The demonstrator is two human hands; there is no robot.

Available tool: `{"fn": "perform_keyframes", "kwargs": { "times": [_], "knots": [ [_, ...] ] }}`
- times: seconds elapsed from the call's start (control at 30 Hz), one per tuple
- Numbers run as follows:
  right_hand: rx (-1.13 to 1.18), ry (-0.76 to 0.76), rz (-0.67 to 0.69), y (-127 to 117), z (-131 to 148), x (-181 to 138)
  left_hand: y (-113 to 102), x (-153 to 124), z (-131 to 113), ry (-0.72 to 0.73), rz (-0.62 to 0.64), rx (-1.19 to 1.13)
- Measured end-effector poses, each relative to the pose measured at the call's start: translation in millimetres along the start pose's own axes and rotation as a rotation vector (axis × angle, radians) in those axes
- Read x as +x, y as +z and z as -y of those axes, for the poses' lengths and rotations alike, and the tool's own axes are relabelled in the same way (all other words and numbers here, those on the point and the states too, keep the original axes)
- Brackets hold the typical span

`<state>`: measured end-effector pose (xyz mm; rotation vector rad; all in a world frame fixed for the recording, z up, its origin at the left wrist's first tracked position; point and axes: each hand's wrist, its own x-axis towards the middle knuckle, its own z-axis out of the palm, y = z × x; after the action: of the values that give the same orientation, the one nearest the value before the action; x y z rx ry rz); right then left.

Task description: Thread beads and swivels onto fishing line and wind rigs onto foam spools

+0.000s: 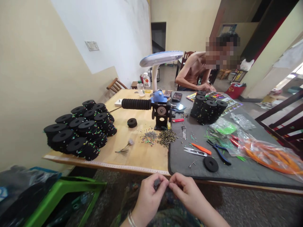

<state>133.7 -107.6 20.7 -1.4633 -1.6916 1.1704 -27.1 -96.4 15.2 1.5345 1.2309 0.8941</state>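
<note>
My left hand (pixel 151 194) is closed in a pinch just off the table's front edge, with a small dark grey piece (pixel 156 183) showing inside its curled fingers; its kind cannot be made out. Fingertip to fingertip with it, my right hand (pixel 187 190) is also pinched, and whatever lies between its fingers is too small to name. Nearest on the grey mat (pixel 151 157) side are a black foam ring (pixel 210 164), thread snips (pixel 195 152) and an orange-handled tool (pixel 200 148). Beyond my hands lie heaps of small black-and-gold beads (pixel 167 137) and grey beads (pixel 150 136).
Stacked black foam spools (pixel 80 126) fill the table's left, more (pixel 208 107) stand at the right. A black clamp-like device (pixel 162 112) and lamp (pixel 155 75) rise mid-table. Blue pliers (pixel 221 153) and bagged orange tubing (pixel 270 154) lie right. A person (pixel 193 71) sits opposite.
</note>
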Motion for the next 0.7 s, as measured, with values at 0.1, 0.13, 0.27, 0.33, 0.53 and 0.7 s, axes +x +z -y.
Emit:
{"fn": "perform_keyframes", "kwargs": {
  "times": [0.1,0.13,0.27,0.33,0.53,0.7],
  "knots": [
    [-0.090,-0.045,-0.048,-11.2,2.5,-3.5,-0.8,0.1,1.5,0.015,-0.003,0.043],
    [-0.135,-0.069,-0.083,-16.5,4.6,-5.2,-1.9,0.0,1.6,0.028,-0.008,0.067],
    [-0.403,-0.212,-0.267,-37.5,20.2,-12.4,-8.2,-1.7,-0.5,0.112,-0.025,0.183],
    [-0.474,-0.281,-0.345,-41.9,29.3,-14.1,-11.1,-3.3,-2.5,0.151,-0.027,0.221],
    [-0.102,-0.158,-0.185,-18.5,38.1,-7.4,-14.0,-8.6,-6.2,0.229,-0.019,0.220],
    [0.032,-0.059,0.013,3.5,28.5,-2.0,-13.4,-8.5,-4.3,0.150,-0.001,0.157]
  ]
}}
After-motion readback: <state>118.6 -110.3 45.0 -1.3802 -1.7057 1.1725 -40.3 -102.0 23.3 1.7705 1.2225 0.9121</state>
